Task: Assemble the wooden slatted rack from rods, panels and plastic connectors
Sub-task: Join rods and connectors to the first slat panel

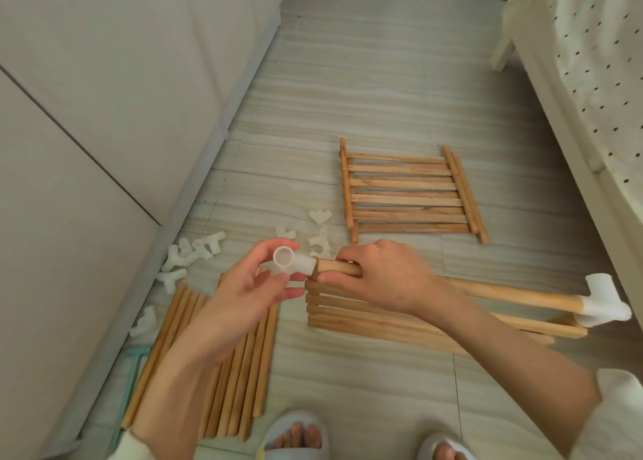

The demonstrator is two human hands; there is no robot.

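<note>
Two hands on one joint: my left hand (243, 282) pinches a plastic connector (294, 263) at the end of the rod (452, 287) my right hand (379, 275) grips above the floor panel (400, 317) (far end already capped). Next, I'd judge: push it fully home, straight.

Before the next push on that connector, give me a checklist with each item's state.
1. Left hand holds the connector: ok.
2. Right hand grips the rod near its end: ok.
3. Connector socket lined up with the rod end: ok, they meet end to end.
4. Rod fully seated in the socket: cannot tell, fingers hide the joint.
5. Far connector on the rod's other end: ok.
6. Spare connectors and spare rods on the floor nearby: ok.
</note>
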